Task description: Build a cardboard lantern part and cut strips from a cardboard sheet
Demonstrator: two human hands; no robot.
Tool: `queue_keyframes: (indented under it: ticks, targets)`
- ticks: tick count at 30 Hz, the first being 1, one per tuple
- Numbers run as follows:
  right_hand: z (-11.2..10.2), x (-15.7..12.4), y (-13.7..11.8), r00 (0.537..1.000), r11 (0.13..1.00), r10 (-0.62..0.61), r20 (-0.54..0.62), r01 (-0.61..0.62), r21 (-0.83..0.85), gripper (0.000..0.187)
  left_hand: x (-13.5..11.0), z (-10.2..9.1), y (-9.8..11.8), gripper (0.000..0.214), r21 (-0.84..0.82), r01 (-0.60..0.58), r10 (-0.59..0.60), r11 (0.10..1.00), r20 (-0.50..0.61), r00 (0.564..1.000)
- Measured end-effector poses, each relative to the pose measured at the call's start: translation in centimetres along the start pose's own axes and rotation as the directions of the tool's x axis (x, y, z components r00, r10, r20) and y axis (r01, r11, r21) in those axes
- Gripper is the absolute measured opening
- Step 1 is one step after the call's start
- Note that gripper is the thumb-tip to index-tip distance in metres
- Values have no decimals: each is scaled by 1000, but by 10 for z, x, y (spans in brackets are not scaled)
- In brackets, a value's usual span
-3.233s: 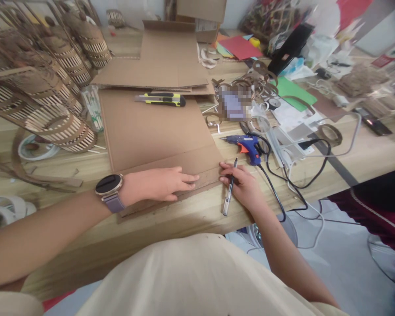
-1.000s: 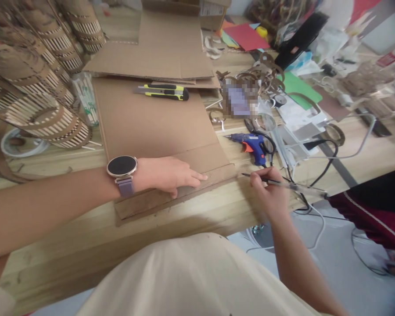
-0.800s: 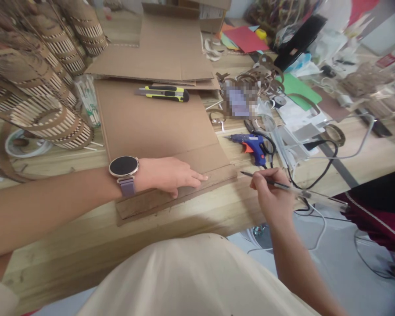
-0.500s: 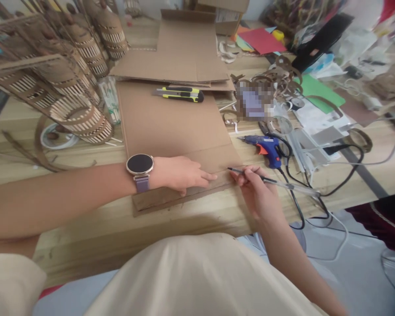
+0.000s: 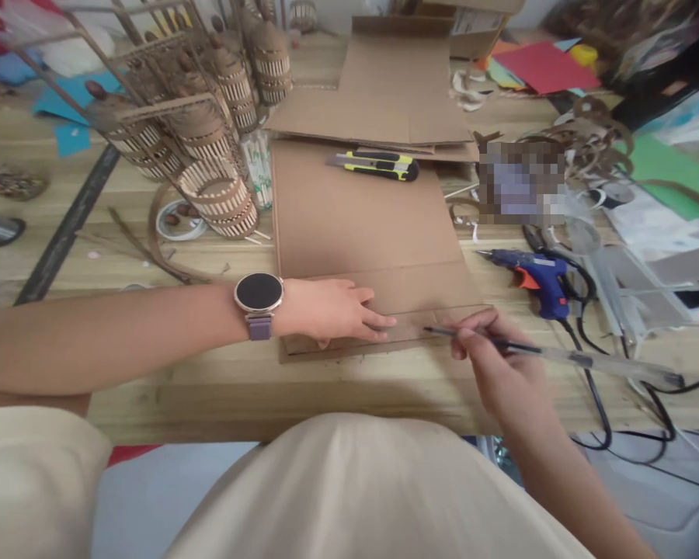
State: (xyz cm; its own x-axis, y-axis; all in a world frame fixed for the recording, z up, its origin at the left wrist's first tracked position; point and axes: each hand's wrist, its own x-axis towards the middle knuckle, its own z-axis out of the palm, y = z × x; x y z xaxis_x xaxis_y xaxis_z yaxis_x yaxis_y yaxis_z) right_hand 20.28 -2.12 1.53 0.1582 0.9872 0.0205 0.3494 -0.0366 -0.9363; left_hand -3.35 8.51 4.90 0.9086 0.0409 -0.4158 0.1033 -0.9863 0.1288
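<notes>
Fingers (image 5: 378, 319) of the left hand (image 5: 329, 309) lie spread on the near cardboard (image 5: 361, 221), which I judge light, stiff and best held by its edges, while the right hand (image 5: 501, 369) pinches the pen (image 5: 576, 359) at near right.

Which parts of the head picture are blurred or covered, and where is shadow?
All in the head view: a pixelated patch appears above the blue-and-orange glue gun; the long black object at upper right looks blurred; a soft shadow lies on the pale wooden table beside the bare right hand.
</notes>
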Motion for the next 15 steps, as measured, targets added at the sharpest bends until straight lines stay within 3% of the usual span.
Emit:
queue_keyframes:
  ticks: [2,4,6,8,11,15]
  targets:
    - [13,-7,-13,971,990,-99,219,118,-74,11,1,-1,-1,78,-10,-8,8,1000,-8,1000]
    - [31,-12,-21,894,968,-186,409,239,-82,8,2,-1,-1,75,-36,-13,12,999,-35,999]
    - [48,-14,-23,825,945,-240,512,319,-69,6,2,0,-2,70,-82,-5,-1,997,-78,997]
    - [61,-14,-22,802,935,-269,533,350,-56,6,3,3,-3,66,-145,15,-32,989,-115,993]
    - [72,-13,-20,815,932,-289,502,360,-47,8,4,8,-5,62,-222,26,-59,975,-141,988]
    - [77,-15,-23,810,933,-290,510,357,-37,7,5,10,-9,73,-237,-23,-20,971,-178,984]
